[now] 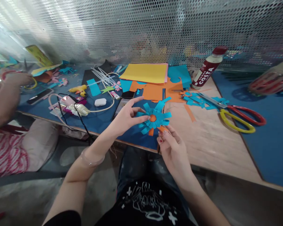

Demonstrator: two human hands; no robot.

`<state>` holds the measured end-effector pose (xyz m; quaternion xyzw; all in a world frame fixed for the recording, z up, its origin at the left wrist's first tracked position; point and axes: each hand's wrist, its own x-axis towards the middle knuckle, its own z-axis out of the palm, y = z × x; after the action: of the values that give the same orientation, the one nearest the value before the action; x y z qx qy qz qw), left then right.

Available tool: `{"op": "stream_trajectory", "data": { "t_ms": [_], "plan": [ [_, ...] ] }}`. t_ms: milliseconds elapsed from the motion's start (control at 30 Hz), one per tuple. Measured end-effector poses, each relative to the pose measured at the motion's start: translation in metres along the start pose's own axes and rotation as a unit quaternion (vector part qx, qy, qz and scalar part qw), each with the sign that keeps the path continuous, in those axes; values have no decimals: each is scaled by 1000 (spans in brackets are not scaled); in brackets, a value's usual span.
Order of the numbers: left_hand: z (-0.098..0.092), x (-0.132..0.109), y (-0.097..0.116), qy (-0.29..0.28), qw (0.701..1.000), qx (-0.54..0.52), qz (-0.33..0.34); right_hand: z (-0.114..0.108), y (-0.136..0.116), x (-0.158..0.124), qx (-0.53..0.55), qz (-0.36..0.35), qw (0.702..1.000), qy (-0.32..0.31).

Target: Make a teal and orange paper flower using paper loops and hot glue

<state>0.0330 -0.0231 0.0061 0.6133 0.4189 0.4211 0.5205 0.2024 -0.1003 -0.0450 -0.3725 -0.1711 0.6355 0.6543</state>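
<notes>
A blue paper flower (158,113) with an orange centre is held up over the table's front edge, its cut petals spread outward. My left hand (128,117) grips it from the left, thumb near the orange centre and fingers behind the petals. At the lower right, my right hand (172,141) pinches a petal with an orange piece showing by the fingertips. Behind the flower lie orange paper sheets (152,92) with cut edges. Red-and-yellow-handled scissors (223,106) rest to the right, their blades over blue paper scraps (196,100).
A yellow paper stack (145,72) lies at the back, near a leaning-looking Costa bottle (208,69). Leftward are a yellow glue gun (79,90), white glue sticks (101,76), a white earbud case (100,102) and a cable. A co-worker's arm (8,91) reaches in at far left.
</notes>
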Motion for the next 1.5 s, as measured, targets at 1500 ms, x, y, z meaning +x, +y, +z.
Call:
{"op": "stream_trajectory", "data": {
  "t_ms": [1500],
  "plan": [
    [-22,-53,-38,-79,869,378,309,-23,-51,64,-648,-246,632,-346]
  ]
}}
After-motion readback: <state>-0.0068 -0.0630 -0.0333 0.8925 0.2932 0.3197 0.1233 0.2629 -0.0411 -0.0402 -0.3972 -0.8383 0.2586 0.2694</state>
